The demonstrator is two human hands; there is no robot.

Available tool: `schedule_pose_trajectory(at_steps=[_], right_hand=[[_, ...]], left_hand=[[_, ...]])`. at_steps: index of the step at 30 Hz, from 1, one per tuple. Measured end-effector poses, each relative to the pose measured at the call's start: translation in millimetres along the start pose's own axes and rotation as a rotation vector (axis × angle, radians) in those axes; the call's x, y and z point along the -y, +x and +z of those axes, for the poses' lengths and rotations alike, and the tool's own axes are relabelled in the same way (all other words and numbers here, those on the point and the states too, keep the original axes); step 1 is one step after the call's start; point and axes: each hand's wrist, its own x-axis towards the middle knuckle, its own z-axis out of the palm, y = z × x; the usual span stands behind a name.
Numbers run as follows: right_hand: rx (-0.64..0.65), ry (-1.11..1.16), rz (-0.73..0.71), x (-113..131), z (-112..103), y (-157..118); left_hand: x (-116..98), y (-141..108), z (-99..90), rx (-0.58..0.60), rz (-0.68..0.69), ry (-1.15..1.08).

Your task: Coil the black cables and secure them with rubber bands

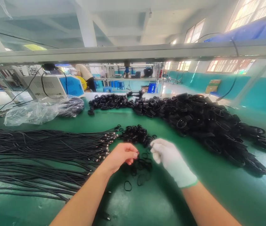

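Observation:
My bare left hand (124,154) hangs above the small black bands, its thumb and fingertips pinched together; what they hold, if anything, is too small to name. To its right my right hand (164,153), in a white glove, has its fingers curled and pressed together near the edge of the band pile; its grip is too blurred to make out. Between and behind the hands lies a heap of small black bands (135,134), with a loose band (127,185) nearer the front. Straight black cables (41,146) with metal plugs lie on the left, their ends beside my left hand.
Coiled black cables (194,116) form a long pile across the back and right of the green table (161,201). A clear plastic bag (36,111) lies at the back left before a white and blue machine (55,86). A metal beam crosses above; a person stands in the background.

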Motion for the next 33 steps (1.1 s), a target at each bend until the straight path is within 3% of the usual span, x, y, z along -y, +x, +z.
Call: schedule_pose_trajectory(at_steps=[4,7,12,14,17,21,23,28,33], right_hand=[[0.030,-0.088,0.045,0,8,-3],[0.059,-0.158,0.054,2,13,-8],[-0.030,-0.244,-0.025,16,2,-10],[-0.068,-0.316,-0.043,24,-7,-8],[-0.084,-0.488,-0.014,33,-15,-6],[-0.050,-0.773,0.048,33,-17,-5],[-0.015,-0.909,0.064,30,-17,-7],[0.076,-1.151,0.078,27,-18,-15],[-0.042,-1.259,0.068,29,-16,-11]], left_hand=[[-5,-4,13.3,-0.099,0.118,0.146],[-9,-3,23.2,-0.123,0.209,0.136],[-18,-5,11.1,-0.205,0.291,0.008],[-22,-8,1.6,-0.195,0.273,0.050],[-23,-12,-6.7,-0.077,0.213,0.206],[-17,-7,-8.6,0.034,0.089,0.639],[-15,2,-9.3,-0.018,0.080,0.790],[-15,28,-10.6,-0.195,0.120,0.925],[-15,45,-3.0,-0.264,0.118,0.969]])
